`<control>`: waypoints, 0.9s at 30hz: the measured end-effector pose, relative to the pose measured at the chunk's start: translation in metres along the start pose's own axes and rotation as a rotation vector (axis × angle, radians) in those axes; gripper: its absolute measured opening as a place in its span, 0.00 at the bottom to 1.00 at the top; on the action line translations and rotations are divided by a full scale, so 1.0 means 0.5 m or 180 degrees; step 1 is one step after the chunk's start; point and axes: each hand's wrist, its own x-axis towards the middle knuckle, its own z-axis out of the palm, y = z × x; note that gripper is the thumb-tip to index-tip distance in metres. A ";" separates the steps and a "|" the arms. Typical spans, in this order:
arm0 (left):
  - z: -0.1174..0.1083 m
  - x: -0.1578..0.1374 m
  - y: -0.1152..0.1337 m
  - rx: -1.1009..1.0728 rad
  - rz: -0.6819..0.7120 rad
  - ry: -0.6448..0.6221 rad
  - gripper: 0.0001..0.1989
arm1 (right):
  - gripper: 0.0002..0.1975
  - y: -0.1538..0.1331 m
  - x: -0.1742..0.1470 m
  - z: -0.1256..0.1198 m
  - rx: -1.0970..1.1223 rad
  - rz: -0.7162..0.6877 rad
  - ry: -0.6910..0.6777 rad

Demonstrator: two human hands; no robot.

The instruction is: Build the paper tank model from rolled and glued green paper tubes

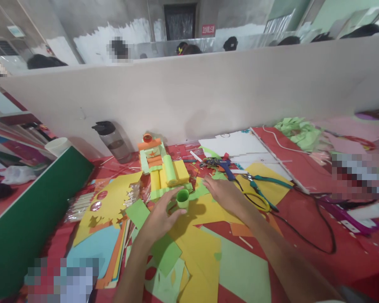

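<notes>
A small green rolled paper cup (182, 198) stands between the thumb and fingers of my left hand (160, 213), its round opening facing up. My right hand (222, 194) reaches over yellow and green sheets, fingers stretched out to the left, with nothing visible in it. Just beyond my right hand lies a blue glue gun (228, 170), its black cord trailing right. Behind the cup sits a model of yellow and green rolls (169, 172), with an orange and pale green piece (150, 152) at its back.
Teal-handled pliers (265, 193) and a yellow ring (255, 203) lie right of my right hand. A water bottle (113, 141) stands by the white partition (177, 97). A green board (41, 219) borders the left side. Cut sheets (94, 248) cover the red table (303, 223).
</notes>
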 end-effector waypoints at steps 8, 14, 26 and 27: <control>-0.003 0.001 -0.002 0.0024 -0.0053 0.0048 0.26 | 0.16 -0.016 -0.019 -0.021 -0.0334 -0.0194 -0.0118; -0.001 0.000 -0.001 0.0052 -0.0084 0.0063 0.27 | 0.15 -0.018 0.005 -0.006 -0.0173 0.0093 -0.0075; -0.001 0.002 0.003 0.0074 -0.0083 0.0074 0.27 | 0.15 -0.015 0.004 0.007 -0.0292 0.0064 -0.0021; -0.001 0.001 0.003 0.0066 -0.0082 0.0069 0.27 | 0.15 -0.017 0.005 0.008 -0.0309 0.0082 -0.0045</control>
